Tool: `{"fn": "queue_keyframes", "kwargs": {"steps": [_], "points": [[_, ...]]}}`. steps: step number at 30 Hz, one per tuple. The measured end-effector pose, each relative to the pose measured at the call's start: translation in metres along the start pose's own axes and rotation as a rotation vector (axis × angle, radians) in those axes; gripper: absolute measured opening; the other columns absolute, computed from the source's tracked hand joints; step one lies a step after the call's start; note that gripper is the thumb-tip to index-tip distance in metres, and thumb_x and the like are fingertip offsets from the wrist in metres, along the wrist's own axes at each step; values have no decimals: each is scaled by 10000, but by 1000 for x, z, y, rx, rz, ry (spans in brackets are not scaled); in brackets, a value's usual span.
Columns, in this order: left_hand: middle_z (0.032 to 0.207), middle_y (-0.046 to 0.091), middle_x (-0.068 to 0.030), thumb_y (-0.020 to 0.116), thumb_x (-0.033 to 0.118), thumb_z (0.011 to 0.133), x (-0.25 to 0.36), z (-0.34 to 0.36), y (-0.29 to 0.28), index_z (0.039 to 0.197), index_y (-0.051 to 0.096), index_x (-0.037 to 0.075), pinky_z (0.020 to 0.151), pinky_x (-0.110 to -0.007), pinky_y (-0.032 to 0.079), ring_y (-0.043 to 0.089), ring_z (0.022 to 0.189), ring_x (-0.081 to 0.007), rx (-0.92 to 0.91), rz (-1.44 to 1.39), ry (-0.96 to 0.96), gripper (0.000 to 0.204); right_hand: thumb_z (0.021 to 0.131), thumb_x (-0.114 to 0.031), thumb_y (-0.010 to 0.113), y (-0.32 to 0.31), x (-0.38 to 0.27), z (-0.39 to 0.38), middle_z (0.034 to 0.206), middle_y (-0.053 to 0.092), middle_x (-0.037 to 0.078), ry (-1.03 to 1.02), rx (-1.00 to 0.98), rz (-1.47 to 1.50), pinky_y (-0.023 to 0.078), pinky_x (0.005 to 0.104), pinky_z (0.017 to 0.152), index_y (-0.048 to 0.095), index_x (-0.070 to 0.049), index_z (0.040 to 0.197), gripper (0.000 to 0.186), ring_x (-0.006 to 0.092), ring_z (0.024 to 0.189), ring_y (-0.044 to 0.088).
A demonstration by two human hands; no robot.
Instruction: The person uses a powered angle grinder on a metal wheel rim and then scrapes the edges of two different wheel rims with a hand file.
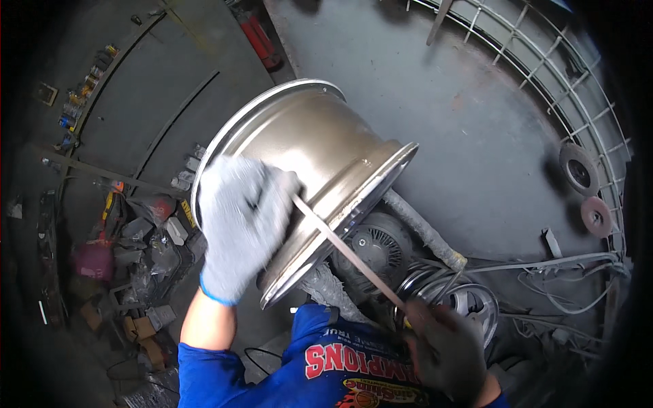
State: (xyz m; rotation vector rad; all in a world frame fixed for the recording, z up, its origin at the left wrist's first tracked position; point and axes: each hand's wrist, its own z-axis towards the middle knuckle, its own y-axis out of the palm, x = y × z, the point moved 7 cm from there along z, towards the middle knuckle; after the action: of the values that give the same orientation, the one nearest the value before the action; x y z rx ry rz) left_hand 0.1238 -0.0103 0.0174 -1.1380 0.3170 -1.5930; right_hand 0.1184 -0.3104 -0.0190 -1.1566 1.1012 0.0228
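A large silver metal wheel rim (309, 136) lies tilted on its side over padded supports (425, 228) in the middle. My left hand (241, 221), in a pale grey glove with blue cuff, is over the rim's left part, fingers curled on the far end of a long flat metal bar (350, 255). The bar slants across the rim's near lip down to my right hand (449, 353), in a darker, dirty glove, closed on its other end at lower right. Part of the rim is hidden behind my left hand.
A dark motor (374, 248) and another wheel (476, 313) sit below the rim. Clutter and packaging (143, 326) fill the lower left. A red cylinder (258, 41) is at the top. A wire rack (571, 75) and two discs (578, 170) line the right, near cables (551, 299).
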Motion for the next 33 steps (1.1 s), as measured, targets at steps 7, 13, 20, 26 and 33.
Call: {"fn": "queue_keyframes", "kwargs": {"steps": [7, 13, 20, 26, 33], "points": [[670, 547, -161, 753, 204, 912, -35, 51, 4, 731, 635, 12, 645, -436, 426, 551, 675, -353, 138, 102, 105, 289, 909, -159, 750, -4, -5, 69, 738, 622, 120, -159, 203, 49, 501, 431, 474, 643, -119, 1437, 541, 301, 542, 629], [697, 597, -133, 752, 190, 887, 17, 20, 10, 738, 673, 45, 691, -448, 431, 566, 700, -335, -95, 124, 222, 223, 871, -81, 765, -5, 12, 11, 721, 636, 152, -6, 1, 33, 495, 439, 505, 659, -64, 1390, 530, 359, 554, 634], [646, 540, -138, 765, 192, 891, -27, 59, 6, 662, 586, 47, 628, -449, 397, 532, 656, -336, 58, 125, 151, 325, 874, -129, 793, -7, -1, 68, 744, 624, 98, -121, 103, 17, 491, 418, 461, 665, -64, 1397, 542, 261, 529, 619], [719, 532, -113, 727, 184, 888, 11, 26, 16, 755, 695, 96, 709, -442, 402, 539, 722, -316, -103, 84, 220, 163, 860, 14, 770, -11, 9, 16, 927, 710, 252, -25, -98, -18, 539, 418, 588, 621, -41, 1414, 576, 368, 711, 714], [703, 522, -119, 751, 190, 892, -25, 57, 18, 701, 574, 71, 694, -453, 390, 527, 717, -340, 13, 187, 197, 287, 852, 7, 778, -11, -1, 67, 884, 704, 227, -87, 47, 79, 536, 423, 576, 609, -47, 1427, 602, 366, 680, 701]]}}
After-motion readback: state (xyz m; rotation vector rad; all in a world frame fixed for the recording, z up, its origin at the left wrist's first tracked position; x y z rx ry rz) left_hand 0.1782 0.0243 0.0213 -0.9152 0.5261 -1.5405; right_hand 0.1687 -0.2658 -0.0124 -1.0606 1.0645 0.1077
